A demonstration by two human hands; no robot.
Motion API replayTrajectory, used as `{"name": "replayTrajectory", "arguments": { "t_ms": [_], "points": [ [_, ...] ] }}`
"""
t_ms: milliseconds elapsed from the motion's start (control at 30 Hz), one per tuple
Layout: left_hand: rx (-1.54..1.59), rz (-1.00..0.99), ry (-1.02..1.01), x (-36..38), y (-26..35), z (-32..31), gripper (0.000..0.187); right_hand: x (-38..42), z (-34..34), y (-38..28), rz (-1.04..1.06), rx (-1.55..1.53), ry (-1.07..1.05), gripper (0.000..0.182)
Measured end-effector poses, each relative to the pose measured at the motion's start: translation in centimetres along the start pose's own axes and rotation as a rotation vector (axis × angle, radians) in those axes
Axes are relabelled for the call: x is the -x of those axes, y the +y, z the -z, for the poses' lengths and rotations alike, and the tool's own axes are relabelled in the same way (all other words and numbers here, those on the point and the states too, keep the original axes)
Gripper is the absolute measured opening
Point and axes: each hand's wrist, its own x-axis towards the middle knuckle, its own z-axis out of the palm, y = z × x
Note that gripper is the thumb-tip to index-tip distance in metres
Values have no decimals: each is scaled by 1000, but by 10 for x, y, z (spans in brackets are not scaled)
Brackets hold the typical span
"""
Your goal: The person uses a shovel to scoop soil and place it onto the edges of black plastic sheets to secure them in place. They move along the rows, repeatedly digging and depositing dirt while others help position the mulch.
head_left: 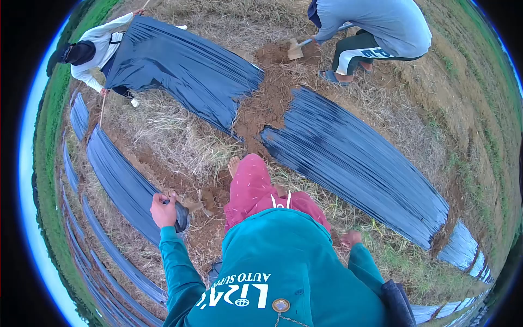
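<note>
At the left of the view, my left hand point(164, 210) is closed on a dark, crumpled piece of plastic point(182, 217), which hangs beside its fingers. My right hand point(351, 238) is low at my right side, its fingers curled; whether it holds anything is too small to tell. Ahead of my feet, loose brown soil point(261, 117) lies between two dark plastic sheets. One sheet point(190, 68) stretches up to a person at the upper left, and the other sheet point(354, 163) runs down to the right.
A person point(98, 52) at the upper left holds the sheet's end on a pole. Another person point(378, 27) bends at the upper right with a shovel point(295, 50) at the soil. More plastic-covered rows point(122, 177) run along the left. Dry grass point(174, 128) lies between rows.
</note>
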Motion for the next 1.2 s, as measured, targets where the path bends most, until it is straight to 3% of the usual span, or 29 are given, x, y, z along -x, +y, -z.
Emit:
{"name": "replayTrajectory", "arguments": {
  "t_ms": [133, 200, 267, 367, 433, 467, 533, 633, 767, 833, 867, 900, 933, 1000, 1033, 1100, 1167, 1200],
  "points": [
    [38, -18, 37, 15, 2, -7, 38, -4, -74, -95, 338, 95, 81, 21],
    [26, 15, 30, 24, -7, -9, 38, 60, -133, -153, 459, 353, -94, 30],
    [9, 101, 22, 37, -17, 3, 39, 130, -191, -194, 505, 1433, -256, 38],
    [57, 167, 93, 63, -61, 11, 46, 183, -243, -174, 589, 2000, -288, 45],
    [69, 242, 162, 114, -99, 16, 50, 175, -253, -159, 639, 2042, -397, 41],
    [-59, 250, 59, 142, -130, 14, 51, 171, -259, -153, 664, 2071, -469, 39],
    [123, 411, -110, 194, -152, 16, 51, 174, -270, -146, 705, 2102, -692, 37],
    [214, 496, -173, 243, -132, 30, 50, 184, -284, -129, 601, 2206, -1011, 34],
    [412, 670, -130, 290, -106, 109, 48, 178, -321, -89, 359, 2403, -1264, 30],
    [537, 700, -10, 342, -108, 121, 54, 135, -327, -32, 553, 2146, -1323, 32],
    [622, 758, 69, 366, -100, 120, 54, 112, -331, 14, 656, 1762, -1298, 37],
    [711, 791, 132, 394, -103, 114, 51, 89, -341, 67, 124, 1427, -1184, 40],
    [807, 820, 201, 425, -107, 101, 49, 81, -353, 111, -183, 1152, -1068, 45],
    [1131, 899, 352, 500, -123, 70, 37, 78, -352, 193, -468, 625, -826, 45],
    [1452, 960, 457, 542, -135, 50, 33, 78, -336, 224, -443, 551, -751, 41],
    [1715, 1221, 542, 616, -144, 13, 34, 75, -315, 267, -363, 400, -622, 35],
    [1498, 1482, 567, 673, -136, -27, 34, 3, -269, 309, -189, 522, -635, 17],
    [1531, 1495, 325, 704, -136, -42, 34, -16, -244, 311, -136, 533, -590, 14]
  ]
}}
